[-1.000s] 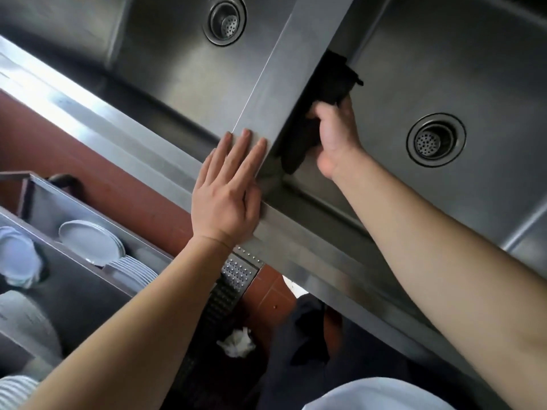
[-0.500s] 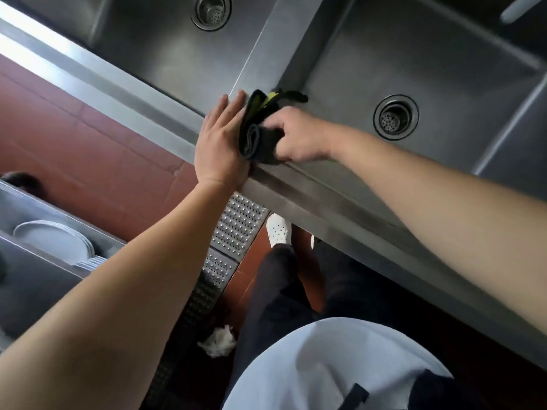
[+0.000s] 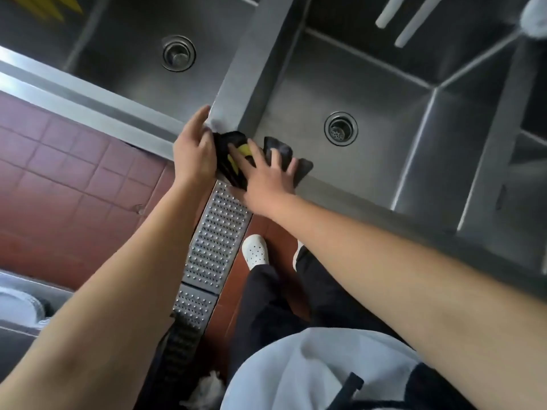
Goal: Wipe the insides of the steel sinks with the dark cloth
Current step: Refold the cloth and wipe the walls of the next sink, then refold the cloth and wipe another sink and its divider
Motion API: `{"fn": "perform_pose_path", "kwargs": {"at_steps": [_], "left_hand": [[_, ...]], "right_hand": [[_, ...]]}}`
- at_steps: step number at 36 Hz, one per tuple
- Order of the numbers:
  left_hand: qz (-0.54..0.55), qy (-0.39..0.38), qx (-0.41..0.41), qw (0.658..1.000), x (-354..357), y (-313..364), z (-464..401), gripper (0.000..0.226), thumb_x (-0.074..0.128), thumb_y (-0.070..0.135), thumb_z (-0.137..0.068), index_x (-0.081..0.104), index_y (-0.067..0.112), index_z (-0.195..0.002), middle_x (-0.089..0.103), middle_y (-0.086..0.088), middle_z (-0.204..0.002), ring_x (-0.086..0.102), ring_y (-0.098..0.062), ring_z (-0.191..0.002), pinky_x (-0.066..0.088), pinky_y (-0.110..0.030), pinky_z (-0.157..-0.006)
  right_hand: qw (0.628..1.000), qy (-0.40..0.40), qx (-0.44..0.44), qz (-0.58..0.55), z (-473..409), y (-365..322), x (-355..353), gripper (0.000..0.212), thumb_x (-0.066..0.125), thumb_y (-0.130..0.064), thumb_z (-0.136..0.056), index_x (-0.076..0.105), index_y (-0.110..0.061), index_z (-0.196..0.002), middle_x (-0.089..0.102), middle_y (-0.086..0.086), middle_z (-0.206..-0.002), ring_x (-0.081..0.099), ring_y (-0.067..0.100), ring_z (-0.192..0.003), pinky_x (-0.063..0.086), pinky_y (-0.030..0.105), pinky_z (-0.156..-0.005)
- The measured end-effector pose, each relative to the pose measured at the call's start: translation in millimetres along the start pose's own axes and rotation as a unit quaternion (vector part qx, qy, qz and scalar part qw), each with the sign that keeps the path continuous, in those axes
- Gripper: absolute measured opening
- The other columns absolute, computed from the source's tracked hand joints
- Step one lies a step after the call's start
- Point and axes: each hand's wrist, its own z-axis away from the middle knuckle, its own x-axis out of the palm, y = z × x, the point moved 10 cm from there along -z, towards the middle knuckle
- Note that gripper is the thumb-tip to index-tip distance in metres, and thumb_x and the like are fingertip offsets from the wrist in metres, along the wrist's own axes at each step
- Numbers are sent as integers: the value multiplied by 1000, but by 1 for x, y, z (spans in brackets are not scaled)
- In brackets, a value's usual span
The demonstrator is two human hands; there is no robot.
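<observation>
Dark cloth (image 3: 282,152) at frame centre, draped over sink rim (image 3: 340,192); pressed flat beneath spread right hand (image 3: 266,176). Left hand (image 3: 194,152) relaxed, touching cloth edge. Red tiled floor (image 3: 65,173) at left.

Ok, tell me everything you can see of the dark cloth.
The dark cloth is black, soft fabric with a yellow patch showing near its middle. It lies crumpled and partly spread on the front rim of the steel sinks, where the divider meets the rim, one corner reaching over the right basin's edge. The right hand presses on it with spread, straight fingers. The left hand touches its left end, fingers reaching toward the divider; whether they pinch it cannot be told.
</observation>
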Motion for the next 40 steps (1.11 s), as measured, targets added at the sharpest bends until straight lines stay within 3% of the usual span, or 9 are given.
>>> {"fn": "perform_pose_path", "kwargs": {"at_steps": [3,6,9,12,20,25,30,35,40], "left_hand": [[-133,-30,76,988,12,-2,32,47,40,22,-99,47,22,-146,49,-6,-146,35,-27,-142,27,-45,-118],[-282,-56,101,952,30,-12,70,49,36,38,-104,32,31,-153,23,-3,-163,4,-26,-153,0,-44,-124],[-358,-74,95,926,50,-22,103,56,36,46,-102,19,39,-155,1,-3,-167,-10,-28,-152,-6,-45,-123],[-403,-89,83,907,72,-22,129,63,36,47,-100,11,37,-157,-9,-4,-166,-16,-32,-151,-8,-48,-122],[-460,-181,159,855,175,-1,205,68,37,46,-98,3,39,-156,-12,-1,-166,-22,-28,-150,-13,-47,-121],[-506,-201,168,822,239,8,242,79,47,41,-94,-3,39,-155,-15,-3,-165,-24,-31,-149,-14,-49,-120],[-515,-199,144,821,289,27,286,77,47,35,-89,7,41,-155,-1,-2,-167,-12,-31,-152,-10,-51,-120],[-520,-183,129,824,323,39,317,77,48,34,-88,10,38,-155,3,-2,-166,-7,-30,-152,-7,-52,-121],[-511,-182,112,832,342,51,337,77,51,32,-87,14,40,-153,3,-1,-166,-9,-30,-152,-7,-51,-121]], "right_hand": [[1000,13,-11,11,9,8,1,87,60,-48,-92,-4,-55,-151,-8,-10,-166,4,38,-149,5,71,-112],[999,12,-32,-1,29,36,2,82,53,-59,-92,-4,-54,-152,-9,-13,-167,4,39,-151,7,72,-113],[999,23,-28,9,63,85,7,79,44,-68,-92,-5,-54,-151,-9,-15,-166,3,35,-152,6,70,-114],[999,23,-17,18,98,141,15,78,40,-72,-91,-9,-55,-150,-11,-16,-166,-3,30,-154,6,70,-115],[999,32,15,30,185,272,35,84,43,-69,-91,-19,-57,-146,-14,-16,-166,-14,21,-153,2,66,-119],[998,48,-18,47,233,328,40,82,51,-52,-95,-6,-50,-153,-9,-15,-165,-11,18,-154,-7,53,-120],[996,56,-61,39,266,359,46,83,56,-29,-92,6,-45,-156,7,-12,-167,-9,14,-154,1,55,-123],[995,54,-77,34,290,398,49,81,55,-32,-92,6,-46,-156,6,-14,-167,-9,13,-154,-2,53,-123],[998,65,-9,-18,326,458,48,65,47,-42,-98,13,-52,-153,10,-20,-165,-6,8,-153,-5,50,-122]]}}
